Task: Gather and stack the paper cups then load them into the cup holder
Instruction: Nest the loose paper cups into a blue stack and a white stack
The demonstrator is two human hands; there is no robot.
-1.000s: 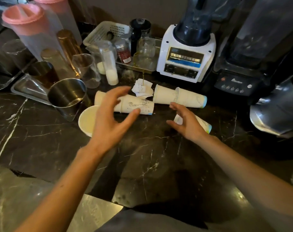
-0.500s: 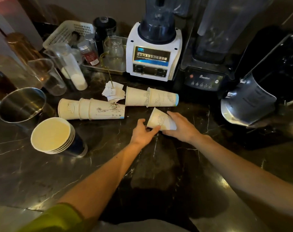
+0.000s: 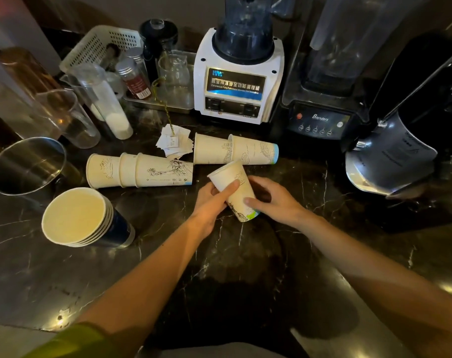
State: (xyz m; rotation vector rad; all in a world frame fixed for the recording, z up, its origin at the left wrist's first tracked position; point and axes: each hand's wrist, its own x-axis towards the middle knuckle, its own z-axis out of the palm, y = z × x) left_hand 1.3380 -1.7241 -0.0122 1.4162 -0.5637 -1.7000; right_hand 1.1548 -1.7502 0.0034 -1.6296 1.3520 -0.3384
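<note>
A white paper cup (image 3: 232,180) with line drawings sits tilted above the dark marble counter, open rim up and to the left. My left hand (image 3: 212,202) grips it near the rim and my right hand (image 3: 272,200) holds its lower end. A nested row of three cups (image 3: 139,170) lies on its side to the left. Behind my hands lies another pair of nested cups (image 3: 235,152). An upright stack of dark-sided cups (image 3: 82,218) stands at the near left.
A white blender (image 3: 239,78) and a black blender (image 3: 328,99) stand at the back. A tilted grey jug (image 3: 392,156) is at the right. A steel pitcher (image 3: 26,164), clear glasses (image 3: 72,117), a white basket (image 3: 98,45) and paper slips (image 3: 174,142) crowd the left.
Both hands have closed on the single cup and lifted it off the counter, tipping its rim upward. The view has shifted to the right and closer.
</note>
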